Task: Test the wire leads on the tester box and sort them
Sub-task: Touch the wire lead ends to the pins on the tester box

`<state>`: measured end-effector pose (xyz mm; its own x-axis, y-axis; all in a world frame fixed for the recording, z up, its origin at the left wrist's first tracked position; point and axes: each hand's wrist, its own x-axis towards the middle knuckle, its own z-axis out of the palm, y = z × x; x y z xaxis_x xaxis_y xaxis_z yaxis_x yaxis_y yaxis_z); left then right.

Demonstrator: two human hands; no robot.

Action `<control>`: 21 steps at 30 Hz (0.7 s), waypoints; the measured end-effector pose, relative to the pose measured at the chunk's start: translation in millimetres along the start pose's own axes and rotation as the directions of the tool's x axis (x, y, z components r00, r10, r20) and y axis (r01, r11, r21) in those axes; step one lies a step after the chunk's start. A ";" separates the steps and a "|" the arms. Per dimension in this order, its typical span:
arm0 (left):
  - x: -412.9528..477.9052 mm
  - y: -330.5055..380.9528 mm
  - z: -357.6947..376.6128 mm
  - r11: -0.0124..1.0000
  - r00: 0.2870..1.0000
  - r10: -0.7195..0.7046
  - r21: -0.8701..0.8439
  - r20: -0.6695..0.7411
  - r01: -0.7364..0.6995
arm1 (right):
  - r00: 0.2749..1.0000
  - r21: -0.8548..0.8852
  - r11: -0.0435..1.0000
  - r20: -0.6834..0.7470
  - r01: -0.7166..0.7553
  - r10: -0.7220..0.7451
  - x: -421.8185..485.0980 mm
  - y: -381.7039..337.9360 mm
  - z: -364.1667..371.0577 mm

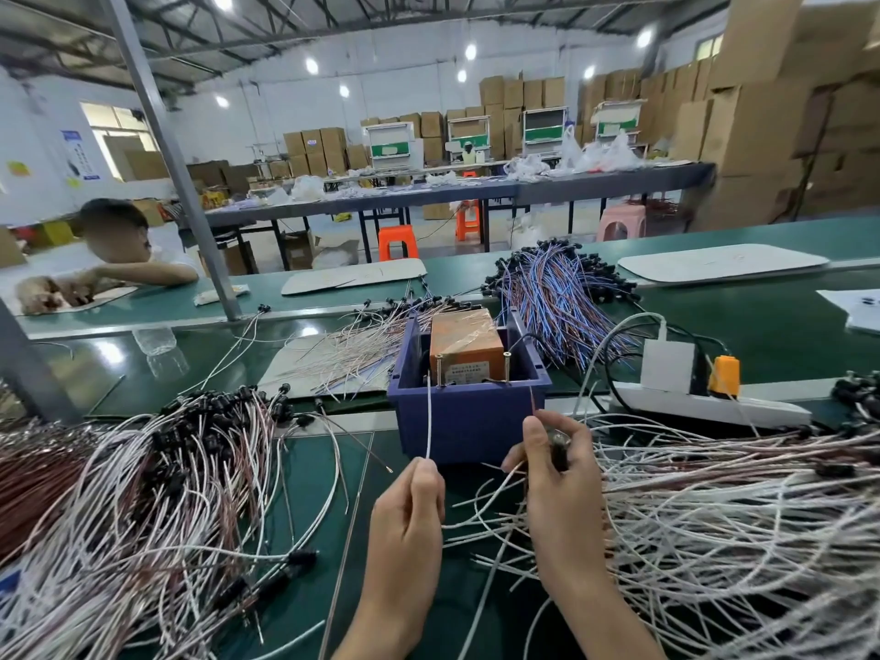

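The tester box (466,421) is a blue plastic bin holding an orange unit (465,347) with two upright screw posts at its front. My left hand (409,526) pinches a white wire lead (428,416) whose tip reaches up to the left post. My right hand (562,488) grips the same part's dark body and holds a thin reddish lead (532,400) up toward the right post. A big heap of white and reddish leads (743,516) lies to the right, another heap (143,507) to the left.
A white power strip (705,402) with an orange plug sits right of the box. Blue and red wires (562,297) pile up behind it. A steel post (190,192) rises at the left, with another person seated beyond. White trays lie on the far belt.
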<state>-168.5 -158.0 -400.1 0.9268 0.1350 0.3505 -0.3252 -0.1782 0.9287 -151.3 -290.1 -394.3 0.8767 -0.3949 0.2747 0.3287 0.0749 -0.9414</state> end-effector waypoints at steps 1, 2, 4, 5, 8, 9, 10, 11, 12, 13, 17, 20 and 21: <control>-0.1 0.1 0.1 1.000 1.000 -0.001 0.011 -0.004 0.001 | 1.000 0.013 1.000 -0.011 0.002 -0.002 1.8 0.4 2.2; 0.3 0.1 0.1 1.000 1.000 0.000 0.023 -0.008 0.000 | 1.000 0.021 1.000 -0.020 0.005 -0.005 3.7 0.9 4.8; 1.5 -1.7 0.5 0.999 1.000 0.007 0.044 -0.009 -0.006 | 0.999 0.026 1.000 -0.033 0.009 -0.008 7.4 2.5 9.4; 2.0 -2.9 0.6 0.999 1.000 0.006 0.050 -0.008 -0.006 | 0.999 0.028 1.000 -0.036 0.007 -0.006 8.8 3.7 10.9; 3.1 -5.0 0.3 0.998 1.000 -0.017 0.064 -0.001 0.017 | 0.999 0.039 0.999 -0.040 -0.001 0.003 11.6 7.6 13.2; 3.4 -5.8 -0.2 0.997 1.000 -0.024 0.068 -0.002 0.024 | 0.999 0.041 0.999 -0.040 -0.004 0.006 11.7 8.4 13.7; 3.7 -6.8 -0.7 0.997 1.000 -0.027 0.071 -0.003 0.027 | 0.999 0.039 0.999 -0.040 -0.006 0.007 11.8 8.7 14.1; 4.0 -7.6 -0.9 0.997 1.000 -0.027 0.077 -0.002 0.027 | 0.999 0.038 0.999 -0.041 -0.005 0.007 11.8 9.0 13.9; 4.6 -8.5 -0.8 0.996 1.000 -0.027 0.084 -0.001 0.027 | 0.999 0.039 0.999 -0.042 -0.004 0.006 12.2 9.3 14.1; 4.8 -9.0 -0.6 0.995 1.000 -0.028 0.092 0.001 0.028 | 0.999 0.042 0.999 -0.041 -0.005 0.007 12.0 9.4 13.7; 6.2 -10.3 0.2 0.994 1.000 -0.020 0.109 -0.003 0.020 | 1.000 0.043 0.999 -0.020 -0.007 0.008 10.5 6.2 14.9; 6.5 -11.1 0.5 0.994 1.000 -0.020 0.106 -0.001 0.020 | 1.000 0.041 0.999 -0.010 0.000 0.001 8.7 4.6 15.5; 6.2 -10.9 0.2 0.994 1.000 -0.019 0.105 0.002 0.019 | 1.000 0.036 0.999 -0.005 0.000 0.000 8.0 4.5 15.2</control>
<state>-159.1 -155.4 -408.0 0.9333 0.1365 0.3322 -0.2860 -0.2769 0.9173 -137.5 -279.0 -393.4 0.8751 -0.3992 0.2735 0.3411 0.1080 -0.9338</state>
